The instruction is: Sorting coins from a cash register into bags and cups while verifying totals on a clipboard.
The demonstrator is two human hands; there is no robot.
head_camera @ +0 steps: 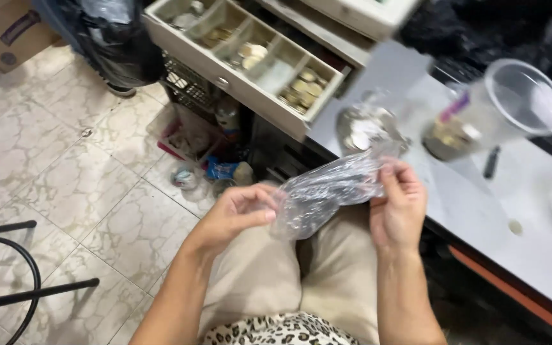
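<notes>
We grip the clear plastic bag [327, 191], left hand [237, 214] and right hand [398, 207] pinched shut on its ends; beyond the bag, coins fill the open drawer [250, 70]; bag looks empty.

Grey counter [531, 249] bears a coin-filled plastic cup [480, 121]; a coin bag [365, 128]; a dark pen [491, 162].

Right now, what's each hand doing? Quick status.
Left hand: closed, pinching one end of the clear plastic bag.
Right hand: closed, pinching the bag's other end.
</notes>
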